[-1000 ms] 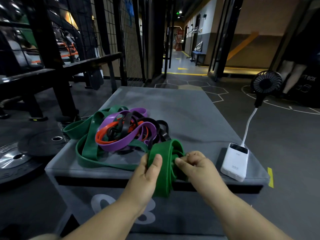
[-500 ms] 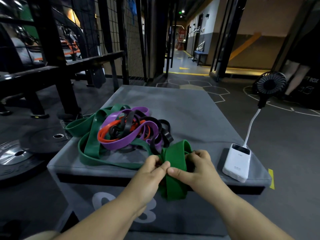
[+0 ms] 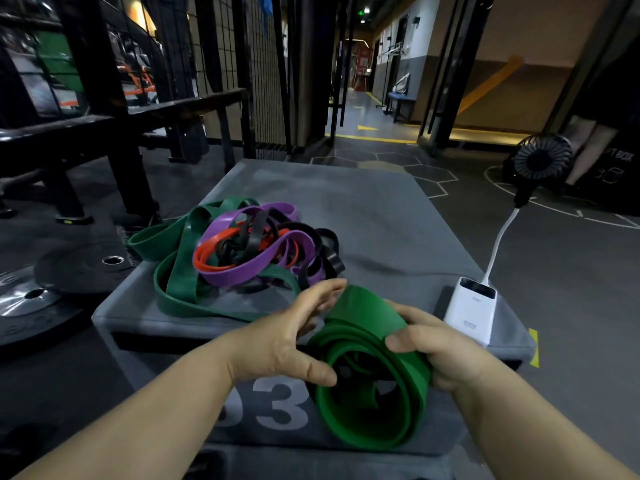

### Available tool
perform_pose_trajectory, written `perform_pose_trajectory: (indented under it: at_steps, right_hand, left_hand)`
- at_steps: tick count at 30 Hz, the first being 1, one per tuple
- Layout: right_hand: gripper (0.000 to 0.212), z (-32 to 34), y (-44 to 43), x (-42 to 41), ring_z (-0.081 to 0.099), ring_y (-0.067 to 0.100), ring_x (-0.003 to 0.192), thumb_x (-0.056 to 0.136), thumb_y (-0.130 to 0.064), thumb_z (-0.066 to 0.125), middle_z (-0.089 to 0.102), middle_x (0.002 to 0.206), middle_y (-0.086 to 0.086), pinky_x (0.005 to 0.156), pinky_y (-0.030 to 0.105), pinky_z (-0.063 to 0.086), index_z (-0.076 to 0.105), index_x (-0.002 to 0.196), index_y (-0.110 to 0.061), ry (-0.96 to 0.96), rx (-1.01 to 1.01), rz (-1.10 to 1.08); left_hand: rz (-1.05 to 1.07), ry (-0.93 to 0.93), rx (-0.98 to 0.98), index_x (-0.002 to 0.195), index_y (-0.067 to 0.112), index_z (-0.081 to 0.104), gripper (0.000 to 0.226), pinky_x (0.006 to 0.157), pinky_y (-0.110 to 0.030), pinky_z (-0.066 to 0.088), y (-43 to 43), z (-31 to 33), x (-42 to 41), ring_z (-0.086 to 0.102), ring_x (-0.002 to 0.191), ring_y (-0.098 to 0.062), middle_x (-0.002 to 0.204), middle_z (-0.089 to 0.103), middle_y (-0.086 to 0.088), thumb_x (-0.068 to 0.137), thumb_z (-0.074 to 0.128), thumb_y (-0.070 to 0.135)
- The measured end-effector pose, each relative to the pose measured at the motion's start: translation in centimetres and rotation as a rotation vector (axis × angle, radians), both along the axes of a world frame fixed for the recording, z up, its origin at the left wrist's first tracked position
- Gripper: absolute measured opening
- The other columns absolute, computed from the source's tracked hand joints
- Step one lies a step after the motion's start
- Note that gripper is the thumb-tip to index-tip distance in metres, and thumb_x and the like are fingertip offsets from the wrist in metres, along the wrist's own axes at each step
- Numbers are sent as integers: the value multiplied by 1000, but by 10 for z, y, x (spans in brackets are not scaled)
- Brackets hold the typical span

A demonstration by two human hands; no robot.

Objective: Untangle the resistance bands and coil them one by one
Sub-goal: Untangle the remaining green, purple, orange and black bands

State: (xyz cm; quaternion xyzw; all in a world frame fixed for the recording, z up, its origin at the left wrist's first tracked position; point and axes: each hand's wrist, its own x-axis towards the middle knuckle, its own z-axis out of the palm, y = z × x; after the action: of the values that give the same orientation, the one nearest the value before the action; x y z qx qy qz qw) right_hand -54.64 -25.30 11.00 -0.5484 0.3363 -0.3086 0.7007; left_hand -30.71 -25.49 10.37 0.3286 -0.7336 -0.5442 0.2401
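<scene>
Grey padding covers the plyo box (image 3: 381,216) that stands in a gym; its front face carries a white "03". Nearest to the camera, in front of this face, is the coiled green resistance band (image 3: 374,424), rolled in several loose turns. The right hand (image 3: 440,351) grips the coil from the right, thumb on top and fingers behind it. The left hand (image 3: 287,341) has its fingers nearly straight, with the thumb against the coil's left rim and the fingertips touching the band's upper flap.

A green strand goes from under the left hand to the tangled pile (image 3: 249,258) on the box top, where dark green, purple, orange-red and black bands cross each other. At the right edge lies a white power bank (image 3: 471,313); its white neck rises to a small black fan (image 3: 542,161). Weight plates (image 3: 83,268) lie on the floor at the left.
</scene>
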Motion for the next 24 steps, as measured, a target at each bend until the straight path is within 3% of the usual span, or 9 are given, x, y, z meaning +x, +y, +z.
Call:
perform_pose_trajectory:
  at_steps: [3, 7, 11, 14, 17, 21, 24]
  right_hand:
    - [88, 0, 1, 2, 61, 41, 98, 50, -30, 88, 61, 112, 32, 84, 45, 50, 57, 124, 8, -103, 41, 65]
    - [83, -1, 2, 3, 53, 43, 107, 62, -28, 82, 54, 121, 35, 91, 48, 44, 52, 128, 13, -128, 57, 140]
    - [81, 6, 0, -3, 66, 34, 97, 52, -33, 92, 66, 111, 26, 82, 40, 55, 65, 119, 3, -149, 38, 133]
    - [93, 12, -1, -2, 62, 36, 104, 52, -27, 94, 62, 117, 28, 89, 42, 52, 54, 129, 6, -113, 7, 189]
    - [109, 14, -2, -1, 58, 40, 105, 44, -24, 96, 56, 119, 33, 90, 46, 48, 42, 132, 8, -3, -21, 108]
    - [79, 15, 0, 1, 61, 31, 91, 42, -15, 84, 52, 108, 17, 79, 41, 49, 52, 109, 8, 161, -140, -61]
    - [64, 18, 1, 0, 62, 31, 85, 44, -18, 80, 62, 95, 17, 78, 42, 49, 61, 101, 5, 234, -193, -75]
  left_hand:
    - [-29, 89, 86, 144, 44, 20, 102, 113, -39, 36, 5, 3, -3, 34, 140, -8, 153, 32, 10, 65, 82, 25]
    - [-7, -14, 1, 145, 39, 26, 101, 110, -45, 38, 3, 2, 0, 42, 136, -11, 146, 44, 8, 62, 84, 38]
    - [150, -62, -131, 122, 32, 45, 67, 100, -42, 47, 2, 7, -2, 56, 116, -11, 120, 58, 3, 62, 73, 43]
    - [225, -77, -244, 110, 29, 50, 54, 90, -43, 50, 4, 4, -6, 60, 103, -14, 104, 60, 5, 62, 73, 39]
    - [309, -89, -307, 107, 28, 48, 55, 85, -43, 51, 7, 0, -11, 57, 98, -15, 102, 57, 4, 60, 72, 42]
    - [334, -159, -345, 115, 29, 43, 64, 86, -32, 50, 9, 2, -13, 53, 104, -7, 111, 51, 7, 59, 67, 50]
    - [356, -207, -358, 117, 32, 40, 67, 85, -27, 49, 13, 3, -16, 50, 101, 1, 112, 46, 13, 59, 66, 53]
